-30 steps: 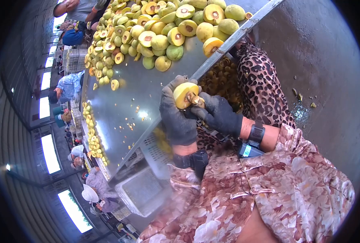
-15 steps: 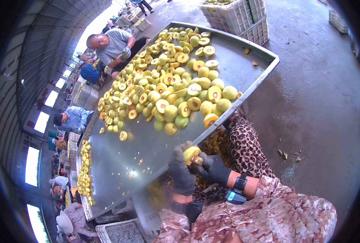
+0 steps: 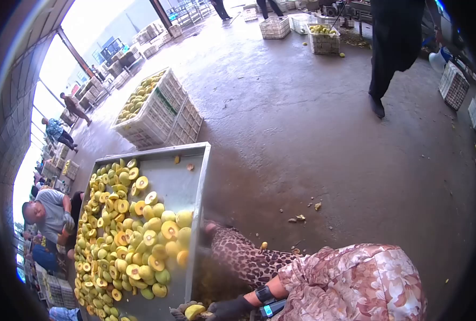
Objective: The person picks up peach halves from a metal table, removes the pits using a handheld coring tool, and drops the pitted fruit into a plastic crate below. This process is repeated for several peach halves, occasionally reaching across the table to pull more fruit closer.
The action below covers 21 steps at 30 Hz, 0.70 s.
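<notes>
At the bottom edge, my left hand (image 3: 178,311), in a grey glove, is partly cut off by the frame and closed on a yellow fruit piece (image 3: 195,311). Beside the fruit is my right hand (image 3: 231,308), in a dark glove, its fingers curled towards the piece; what they hold is hidden. Both hands are by the near corner of a metal table (image 3: 198,198). Many halved yellow-green fruits (image 3: 133,271) are heaped on the table, some with the cut face up.
A co-worker in a grey shirt (image 3: 52,211) sits across the table. Stacked crates of fruit (image 3: 168,115) stand behind it. A person in dark trousers (image 3: 388,53) is on the wet floor at the upper right. Another fruit crate (image 3: 323,43) stands farther back.
The view has swung to the right, so the table and hands sit lower and farther left. More floor, crates and a person's dark-trousered legs have come into sight.
</notes>
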{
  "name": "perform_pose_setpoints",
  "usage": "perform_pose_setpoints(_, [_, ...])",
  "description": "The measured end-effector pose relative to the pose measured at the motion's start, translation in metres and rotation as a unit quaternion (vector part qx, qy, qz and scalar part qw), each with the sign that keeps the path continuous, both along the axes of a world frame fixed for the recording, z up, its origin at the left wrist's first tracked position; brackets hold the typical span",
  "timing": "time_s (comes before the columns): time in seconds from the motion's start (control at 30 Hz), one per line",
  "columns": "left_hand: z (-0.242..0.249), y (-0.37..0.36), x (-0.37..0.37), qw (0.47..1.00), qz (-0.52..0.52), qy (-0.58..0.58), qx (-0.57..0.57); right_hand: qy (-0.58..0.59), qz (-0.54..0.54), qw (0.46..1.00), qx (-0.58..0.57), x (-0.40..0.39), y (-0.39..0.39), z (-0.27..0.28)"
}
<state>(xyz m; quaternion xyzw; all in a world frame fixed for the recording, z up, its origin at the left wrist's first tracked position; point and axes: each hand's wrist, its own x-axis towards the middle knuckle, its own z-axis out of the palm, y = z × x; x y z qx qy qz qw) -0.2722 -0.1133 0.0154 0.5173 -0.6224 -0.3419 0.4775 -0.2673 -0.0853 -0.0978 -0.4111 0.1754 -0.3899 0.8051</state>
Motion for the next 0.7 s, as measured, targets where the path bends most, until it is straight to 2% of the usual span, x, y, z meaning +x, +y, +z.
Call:
perform_pose_setpoints(0.23, [-0.007,-0.005,0.012,1.0,0.002,0.016,0.01,0.023,-0.043,0.992,-0.116,0.013,0.0,0.001])
perform_pose_setpoints(0.33, [-0.007,-0.004,0.015,1.0,0.008,0.018,0.013,-0.031,-0.059,0.988,-0.139,0.012,-0.004,0.008])
perform_pose_setpoints(0.43, [-0.007,0.001,0.015,0.999,0.022,0.018,0.019,-0.133,-0.021,0.985,-0.104,0.024,-0.01,-0.004])
perform_pose_setpoints(0.53, [0.001,0.008,0.03,0.999,0.042,0.005,0.005,-0.091,0.004,0.992,-0.086,0.006,-0.008,-0.002])
perform_pose_setpoints(0.57, [0.004,0.013,0.042,0.999,0.05,-0.012,-0.017,0.073,0.005,0.991,-0.114,-0.001,-0.003,0.007])
perform_pose_setpoints(0.63, [0.021,0.026,0.073,0.98,0.055,-0.136,-0.131,-0.003,0.026,0.991,-0.134,-0.009,-0.007,0.001])
perform_pose_setpoints(0.67, [0.014,0.016,0.088,0.932,0.01,-0.272,-0.24,-0.042,0.037,0.989,-0.138,-0.01,-0.007,-0.003])
perform_pose_setpoints(0.7, [0.024,0.004,0.089,0.851,-0.015,-0.381,-0.361,-0.075,0.051,0.987,-0.134,-0.014,-0.005,0.001])
